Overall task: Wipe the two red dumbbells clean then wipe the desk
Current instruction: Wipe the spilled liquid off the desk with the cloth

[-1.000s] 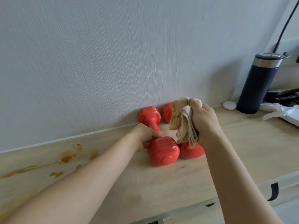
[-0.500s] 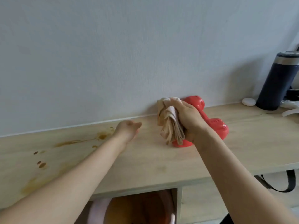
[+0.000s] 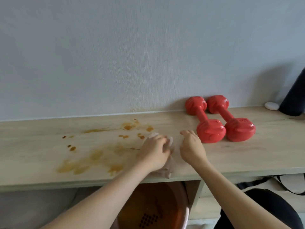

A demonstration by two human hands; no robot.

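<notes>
Left hand [image 3: 154, 150]: we see it lying on the cloth [image 3: 167, 169], fingers bent over it; the blur hides how tight that grip is.
Right hand [image 3: 191, 147]: just beside the cloth, grip loose, holding nothing.
Dumbbells: left dumbbell [image 3: 203, 119] and right dumbbell [image 3: 230, 119] lie side by side against the wall, on the desk [image 3: 247, 156].
Stains [image 3: 92, 156]: orange-brown smears left of the cloth.
Tub [image 3: 153, 207]: brown, under the desk.
</notes>
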